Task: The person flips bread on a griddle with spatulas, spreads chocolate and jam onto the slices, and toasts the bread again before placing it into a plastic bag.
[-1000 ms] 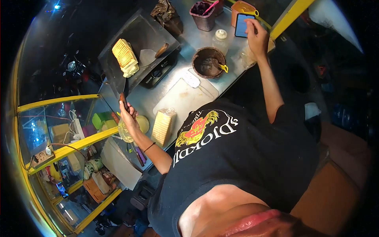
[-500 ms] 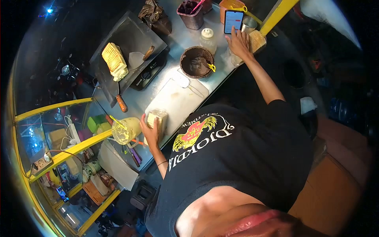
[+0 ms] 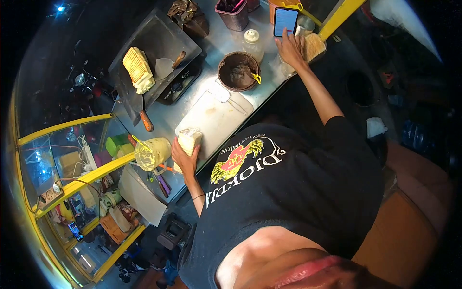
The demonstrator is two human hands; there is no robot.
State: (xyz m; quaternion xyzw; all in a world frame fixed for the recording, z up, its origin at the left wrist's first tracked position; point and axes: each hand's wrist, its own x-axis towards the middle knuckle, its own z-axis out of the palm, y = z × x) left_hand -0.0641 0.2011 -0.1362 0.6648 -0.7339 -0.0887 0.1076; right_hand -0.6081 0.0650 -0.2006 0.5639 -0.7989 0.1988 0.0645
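My left hand [image 3: 185,158] is wrapped round a pale block of bread [image 3: 190,137] at the near left end of a white cutting board [image 3: 214,115]. At the upper right, my right hand [image 3: 291,50] has its fingers spread, with one fingertip on the lit screen of a phone [image 3: 286,22]. The phone leans upright against an orange container [image 3: 280,5]. Beside that hand lies a browned piece of bread [image 3: 314,46]. A bowl of dark brown spread [image 3: 237,72] with a yellow-handled tool stands behind the board.
A toasted loaf [image 3: 137,70] and a scraper [image 3: 164,69] lie on a dark griddle [image 3: 156,38]. Around the board are a clear jug [image 3: 153,153], a squeeze bottle [image 3: 252,44] and a dark red tub [image 3: 232,15]. A yellow-framed glass case [image 3: 77,185] stands at the left.
My left hand has turned the bread block slightly and shifted it up. On the phone, the screen content has changed, and my right index fingertip sits a little higher.
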